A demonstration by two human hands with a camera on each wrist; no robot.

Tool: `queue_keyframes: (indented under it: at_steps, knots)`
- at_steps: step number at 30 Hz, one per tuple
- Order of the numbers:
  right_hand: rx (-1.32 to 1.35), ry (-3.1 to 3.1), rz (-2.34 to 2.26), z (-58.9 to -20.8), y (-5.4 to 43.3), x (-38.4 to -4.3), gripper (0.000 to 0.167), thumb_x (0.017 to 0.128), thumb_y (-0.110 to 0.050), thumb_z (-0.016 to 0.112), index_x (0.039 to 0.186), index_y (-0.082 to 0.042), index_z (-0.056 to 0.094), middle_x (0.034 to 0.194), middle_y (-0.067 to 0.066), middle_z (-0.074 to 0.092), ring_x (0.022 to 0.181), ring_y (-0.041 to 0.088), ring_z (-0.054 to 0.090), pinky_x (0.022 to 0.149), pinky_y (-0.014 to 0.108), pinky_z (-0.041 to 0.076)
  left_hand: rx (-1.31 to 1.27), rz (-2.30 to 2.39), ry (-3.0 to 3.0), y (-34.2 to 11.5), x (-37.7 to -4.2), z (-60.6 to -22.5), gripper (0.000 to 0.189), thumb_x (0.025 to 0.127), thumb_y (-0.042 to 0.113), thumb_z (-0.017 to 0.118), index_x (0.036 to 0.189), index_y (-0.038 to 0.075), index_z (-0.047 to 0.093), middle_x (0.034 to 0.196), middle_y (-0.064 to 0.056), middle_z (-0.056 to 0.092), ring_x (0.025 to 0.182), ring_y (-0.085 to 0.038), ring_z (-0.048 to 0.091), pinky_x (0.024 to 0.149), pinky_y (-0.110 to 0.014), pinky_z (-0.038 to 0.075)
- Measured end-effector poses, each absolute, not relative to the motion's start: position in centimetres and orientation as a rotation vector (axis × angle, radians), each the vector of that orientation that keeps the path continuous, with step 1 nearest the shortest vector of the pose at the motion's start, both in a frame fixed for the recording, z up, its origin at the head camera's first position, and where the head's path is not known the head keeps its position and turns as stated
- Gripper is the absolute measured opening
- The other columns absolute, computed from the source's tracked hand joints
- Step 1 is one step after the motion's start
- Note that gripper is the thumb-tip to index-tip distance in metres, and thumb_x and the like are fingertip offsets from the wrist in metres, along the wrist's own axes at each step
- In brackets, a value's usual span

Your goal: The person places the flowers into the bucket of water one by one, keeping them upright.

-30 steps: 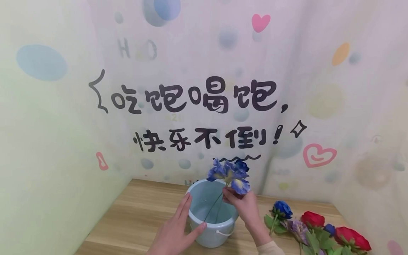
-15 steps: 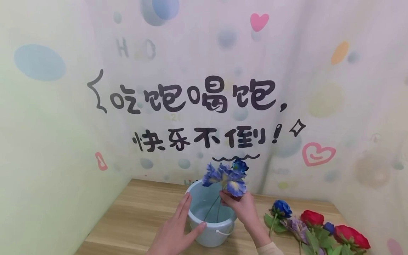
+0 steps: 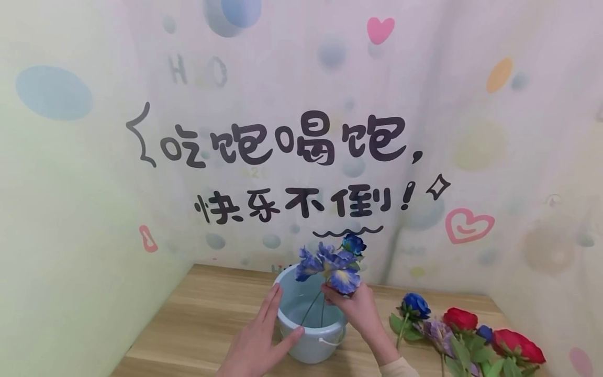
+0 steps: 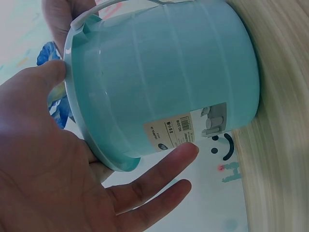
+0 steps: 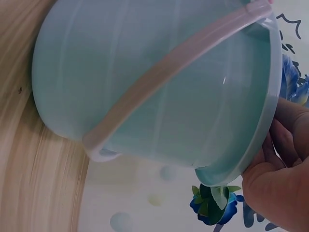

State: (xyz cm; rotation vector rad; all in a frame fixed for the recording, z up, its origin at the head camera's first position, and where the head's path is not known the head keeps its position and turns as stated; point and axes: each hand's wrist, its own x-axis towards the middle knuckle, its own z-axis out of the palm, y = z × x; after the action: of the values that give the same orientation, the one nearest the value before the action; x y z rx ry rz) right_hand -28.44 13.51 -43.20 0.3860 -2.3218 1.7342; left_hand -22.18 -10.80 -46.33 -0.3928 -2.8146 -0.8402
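A light blue plastic bucket [image 3: 311,350] stands on the wooden table, its white handle [image 5: 159,72] hanging down along the side. My left hand [image 3: 256,337] rests on the left part of its rim, thumb on the near edge, fingers nearly straight against the side. In the left wrist view, two of those fingers extend past a paper label [image 4: 171,133]. Over the bucket's right rim, my right hand [image 3: 355,309] pinches artificial flower stems just below the blooms. These are blue-purple irises [image 3: 325,264] and a dark blue rose [image 3: 353,244]. Thin stems slant down into the bucket.
More artificial flowers lie at the table's right: a blue rose [image 3: 415,305], a pale purple flower [image 3: 438,336], two red roses, the nearer one [image 3: 518,344] largest, and green leaves. Behind the table [image 3: 188,319] hangs a printed curtain [image 3: 282,78] with black lettering.
My right hand has shifted slightly left with the blooms, which now sit a little more over the bucket. My left hand stays at the rim.
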Motion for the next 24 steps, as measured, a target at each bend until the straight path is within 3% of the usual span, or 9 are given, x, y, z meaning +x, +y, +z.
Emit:
queue_keyframes:
  at_steps: [4, 11, 16, 24]
  knots:
    - [0.394, -2.355, 1.657, -43.3, 13.7, -28.5, 0.022, 0.089, -0.02, 0.088, 0.104, -0.014, 0.073, 0.087, -0.001, 0.076, 0.074, 0.014, 0.074, 0.071, 0.026, 0.062, -0.392, -0.826, -2.804, -10.8, -22.2, -46.4, 0.098, 0.097, 0.076, 0.052, 0.171, 0.022, 0.019, 0.177, 0.003, 0.018, 0.09, -0.026, 0.069, 0.066, -0.049, 0.059]
    - [0.337, -2.358, 1.389, -43.7, 14.2, -28.3, 0.023, 0.086, -0.024, 0.09, 0.103, -0.017, 0.076, 0.091, -0.005, 0.077, 0.085, 0.012, 0.07, 0.074, 0.029, 0.059, -0.395, -0.828, -2.807, -10.8, -22.0, -46.5, 0.099, 0.097, 0.079, 0.05, 0.171, 0.021, 0.019, 0.177, 0.002, 0.018, 0.098, -0.032, 0.071, 0.07, -0.054, 0.061]
    - [0.3, -2.325, 1.306, -44.1, 14.7, -28.4, 0.021, 0.087, -0.022, 0.09, 0.102, -0.015, 0.077, 0.092, -0.003, 0.078, 0.083, 0.013, 0.07, 0.071, 0.03, 0.059, -0.384, -0.828, -2.819, -10.7, -22.3, -46.6, 0.1, 0.096, 0.081, 0.048, 0.171, 0.022, 0.018, 0.177, 0.001, 0.017, 0.104, -0.035, 0.071, 0.074, -0.056, 0.062]
    - [0.259, -2.254, 1.317, -44.6, 15.6, -29.1, 0.013, 0.088, -0.015, 0.088, 0.096, -0.016, 0.079, 0.093, -0.004, 0.078, 0.089, 0.017, 0.071, 0.079, 0.033, 0.059, -0.374, -0.822, -2.826, -10.7, -22.5, -46.5, 0.102, 0.095, 0.084, 0.044, 0.171, 0.022, 0.018, 0.177, 0.002, 0.015, 0.106, -0.035, 0.07, 0.077, -0.057, 0.062]
